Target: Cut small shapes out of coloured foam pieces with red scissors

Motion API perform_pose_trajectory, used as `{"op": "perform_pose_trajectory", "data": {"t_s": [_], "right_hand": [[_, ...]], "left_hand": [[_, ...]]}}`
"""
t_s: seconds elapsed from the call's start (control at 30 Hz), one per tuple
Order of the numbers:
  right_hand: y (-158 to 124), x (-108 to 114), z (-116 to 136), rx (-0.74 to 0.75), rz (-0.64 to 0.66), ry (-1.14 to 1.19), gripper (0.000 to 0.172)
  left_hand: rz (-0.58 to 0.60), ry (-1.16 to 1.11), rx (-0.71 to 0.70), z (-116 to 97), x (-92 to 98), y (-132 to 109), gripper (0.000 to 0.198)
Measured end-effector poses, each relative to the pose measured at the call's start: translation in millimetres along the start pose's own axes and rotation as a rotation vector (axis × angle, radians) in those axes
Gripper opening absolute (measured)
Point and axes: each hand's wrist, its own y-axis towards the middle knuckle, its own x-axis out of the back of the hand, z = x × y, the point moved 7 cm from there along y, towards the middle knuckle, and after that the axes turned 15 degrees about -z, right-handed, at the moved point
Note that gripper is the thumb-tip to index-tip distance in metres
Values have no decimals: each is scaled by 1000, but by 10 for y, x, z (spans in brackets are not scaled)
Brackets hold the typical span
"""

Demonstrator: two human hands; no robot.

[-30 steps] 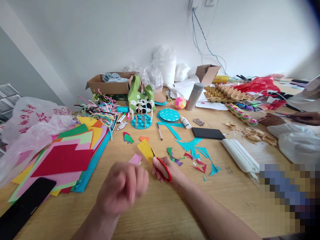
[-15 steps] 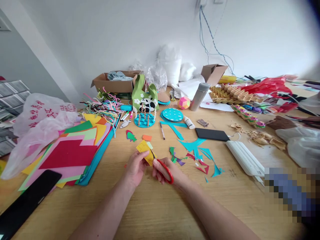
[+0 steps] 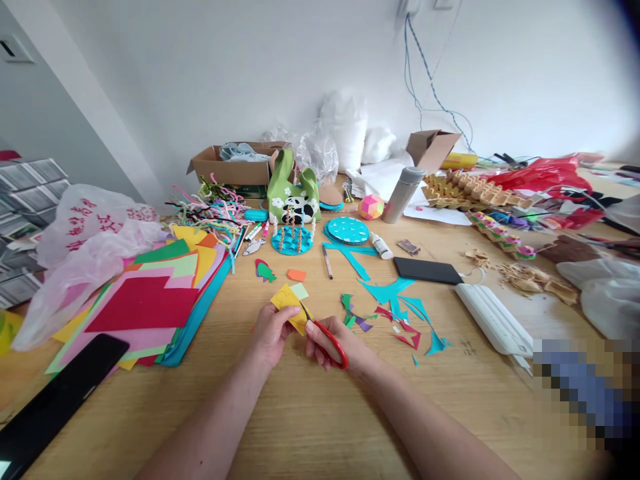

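Note:
Between the thumb and fingers of my left hand (image 3: pixel 276 330) is a small yellow felt piece (image 3: pixel 286 300) with a drawn outline on it. My right hand (image 3: pixel 334 341) grips red-handled scissors (image 3: pixel 334 343), whose blades meet the right edge of the yellow piece. How far the blades part is too small to tell. Just beyond the hands lie a pale green scrap (image 3: pixel 300 291) and an orange piece (image 3: pixel 297 275). A green cut-out (image 3: pixel 267 271) with dark red under it lies to their left. Blue felt offcuts (image 3: pixel 387 293) and a red scrap (image 3: pixel 411 335) lie to the right.
Coloured felt sheets (image 3: pixel 145 303) and a black phone (image 3: pixel 70 393) are on the left. Behind stand a green panda bag (image 3: pixel 295 200), blue discs (image 3: pixel 349 230) and a steel flask (image 3: pixel 403 195). A black power bank (image 3: pixel 427 270) and white power strip (image 3: pixel 493 320) lie right.
The whole view has shifted slightly, so the table items sit a little farther right. My hands hold nearly the same pose, with the scissors still at the yellow felt's edge.

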Motion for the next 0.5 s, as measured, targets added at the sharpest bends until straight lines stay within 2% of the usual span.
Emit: {"op": "perform_pose_trajectory", "data": {"t_s": [0.27,0.5], "right_hand": [[-29,-13,33,-23,29,20,78],[-30,-12,24,-24,8,75,80]], "left_hand": [[25,-29,15,11,-33,-18,24],[-11,-58,-32,86,-21,-19,26]]}}
